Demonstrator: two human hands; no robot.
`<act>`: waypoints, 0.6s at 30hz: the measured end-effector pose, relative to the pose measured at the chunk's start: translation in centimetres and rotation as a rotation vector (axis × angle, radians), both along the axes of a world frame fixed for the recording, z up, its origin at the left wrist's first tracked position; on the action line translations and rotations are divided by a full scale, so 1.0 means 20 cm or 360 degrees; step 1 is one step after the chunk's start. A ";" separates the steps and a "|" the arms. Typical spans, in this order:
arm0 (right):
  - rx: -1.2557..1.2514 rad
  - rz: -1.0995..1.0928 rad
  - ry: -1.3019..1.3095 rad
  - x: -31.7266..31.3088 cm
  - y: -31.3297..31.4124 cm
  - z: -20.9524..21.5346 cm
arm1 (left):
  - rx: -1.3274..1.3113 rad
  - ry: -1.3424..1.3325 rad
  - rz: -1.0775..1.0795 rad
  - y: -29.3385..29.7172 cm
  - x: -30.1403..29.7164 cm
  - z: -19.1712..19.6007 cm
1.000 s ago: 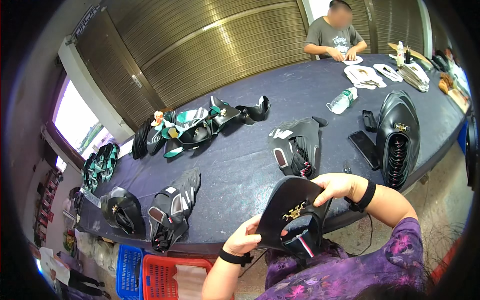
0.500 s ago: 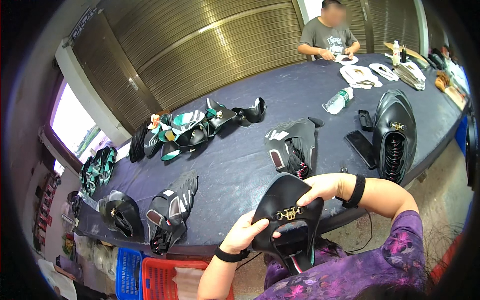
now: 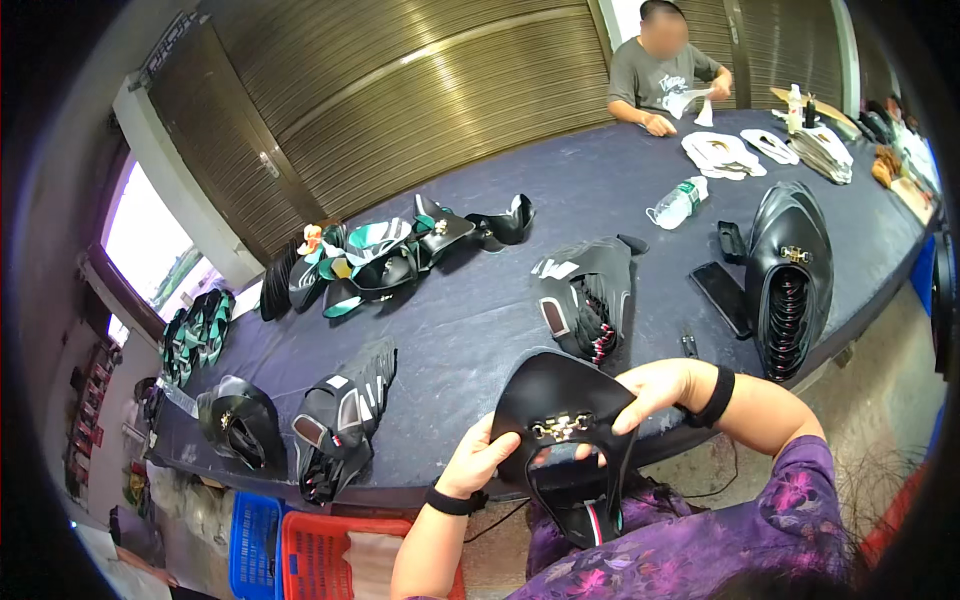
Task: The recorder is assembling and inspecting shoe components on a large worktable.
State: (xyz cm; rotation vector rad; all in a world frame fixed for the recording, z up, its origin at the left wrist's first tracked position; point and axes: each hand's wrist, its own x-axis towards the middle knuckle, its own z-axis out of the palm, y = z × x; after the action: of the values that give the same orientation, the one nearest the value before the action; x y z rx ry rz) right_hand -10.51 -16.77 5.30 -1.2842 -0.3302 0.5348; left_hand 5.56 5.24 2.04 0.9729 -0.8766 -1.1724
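While seemingly gripped: one black shoe upper [image 3: 562, 410], two hands.

Shoe workshop: long worktable [image 3: 500, 330] with stacked shoe uppers [image 3: 585, 295], roller shutters [image 3: 420, 110].

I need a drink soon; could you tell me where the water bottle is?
In the head view, the water bottle lies at the table's far right, beside the white cut pieces.

We see a flat black rectangular phone [image 3: 722, 297], screen dark, on the dark blue table [image 3: 480, 330] just left of the stacked black shoe uppers; a clear plastic bottle's label [image 3: 683, 197] is too small to tell.
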 end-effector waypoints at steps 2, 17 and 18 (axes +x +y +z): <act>-0.0032 0.0031 -0.0066 0.02 0.02 -0.05 | -0.0025 -0.0213 0.0077 0.02 0.03 -0.07; -0.0920 -0.1187 -0.0682 0.01 0.10 0.14 | 0.0300 -0.0234 -0.0209 0.03 -0.05 0.03; -0.0827 -0.1209 -0.0590 0.00 0.08 0.15 | 0.0270 -0.0292 -0.0195 0.05 -0.04 0.02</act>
State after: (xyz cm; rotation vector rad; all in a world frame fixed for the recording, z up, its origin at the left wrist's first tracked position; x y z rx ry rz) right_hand -10.50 -15.16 8.23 -1.8813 0.0191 -0.2961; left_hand 4.82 6.33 2.52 1.1929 -1.0059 -1.2921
